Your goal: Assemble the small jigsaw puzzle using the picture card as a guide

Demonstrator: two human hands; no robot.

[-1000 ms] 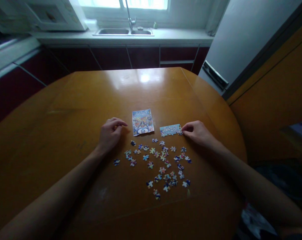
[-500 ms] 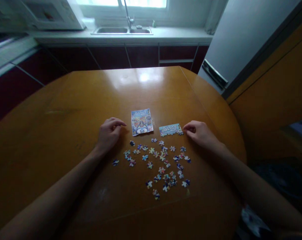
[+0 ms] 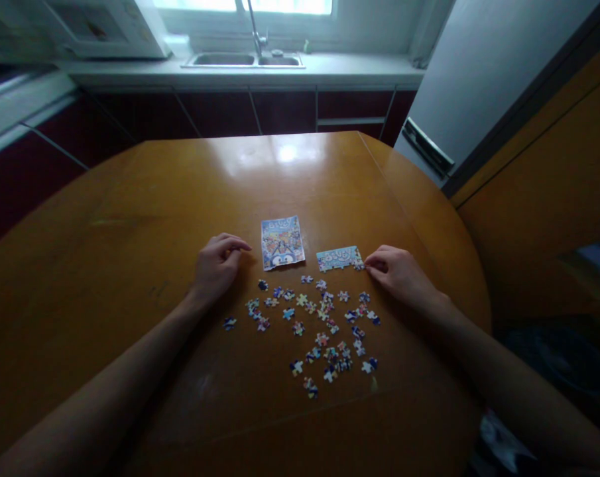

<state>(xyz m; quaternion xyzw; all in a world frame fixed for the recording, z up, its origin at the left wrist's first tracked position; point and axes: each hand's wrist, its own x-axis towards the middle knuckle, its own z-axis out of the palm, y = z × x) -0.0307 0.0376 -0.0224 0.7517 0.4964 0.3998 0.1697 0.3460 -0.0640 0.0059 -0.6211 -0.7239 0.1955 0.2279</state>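
Note:
A small colourful picture card (image 3: 282, 242) lies flat on the round wooden table (image 3: 155, 199). To its right sits a joined strip of puzzle pieces (image 3: 338, 258). My right hand (image 3: 399, 273) rests beside that strip, its fingertips pinched at the strip's right end on a small piece. My left hand (image 3: 217, 265) lies left of the card, fingers curled loosely, thumb against forefinger; anything between them is hidden. Several loose puzzle pieces (image 3: 319, 324) are scattered in front of both hands.
Behind the table runs a counter with a steel sink (image 3: 242, 61) and tap under a bright window. A microwave (image 3: 105, 26) stands at the back left. A grey fridge (image 3: 469, 79) and an orange cupboard wall (image 3: 553, 165) close off the right side.
My right hand has slid slightly toward me and down along the strip's right end. The left hand and the pieces have stayed put.

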